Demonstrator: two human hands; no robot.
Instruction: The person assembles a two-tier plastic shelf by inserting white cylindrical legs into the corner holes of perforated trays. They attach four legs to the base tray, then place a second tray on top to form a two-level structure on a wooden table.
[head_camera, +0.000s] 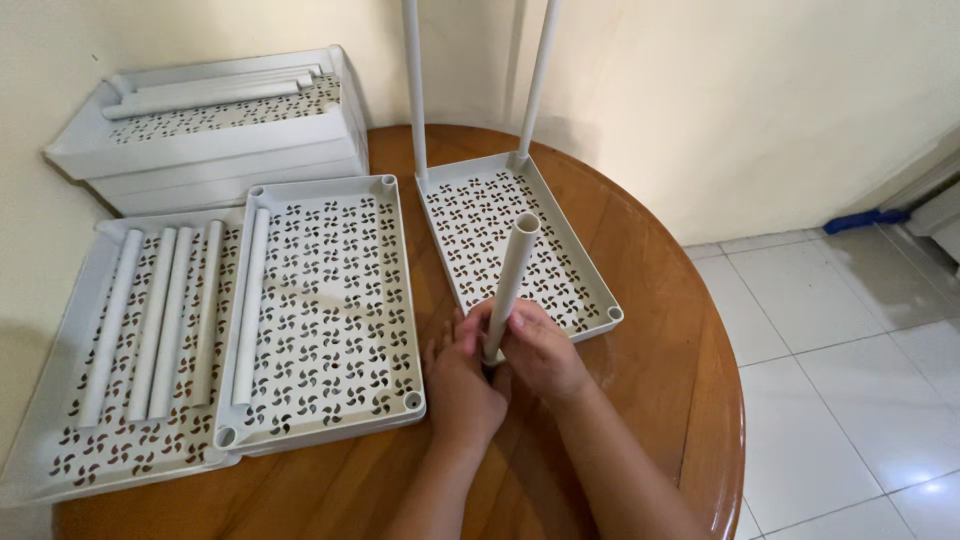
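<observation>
The round wooden table (640, 340) was the largest thing, pushed into a wall corner, its right rim curving over the tiled floor (840, 360), which lay open to the right of the table. A strip of bare wood ran along that right rim and across the near edge.

At the table's back left stood a stack of trays (210, 130) with loose tubes lying on top, hard against the wall. Nearer along the table's left side lay a flat tray (60, 440) carrying four tubes side by side, its outer edge reaching past the table's rim. Overlapping its right edge was a second tray (330, 300), one tube (250, 305) lying along its left side and round sockets at its corners.

Toward the table's middle sat the right tray (500, 240), angled, with two posts (415, 90) upright in its far corners; its near right socket (613, 314) stood empty. A narrow gap of wood parted it from the second tray.

At its near left corner a post (510, 280) stood slightly tilted. The left hand (462, 385) was curled around the post's foot, and the right hand (540, 350) was closed about it just above, fingers wrapped. The corner itself was hidden beneath them.
</observation>
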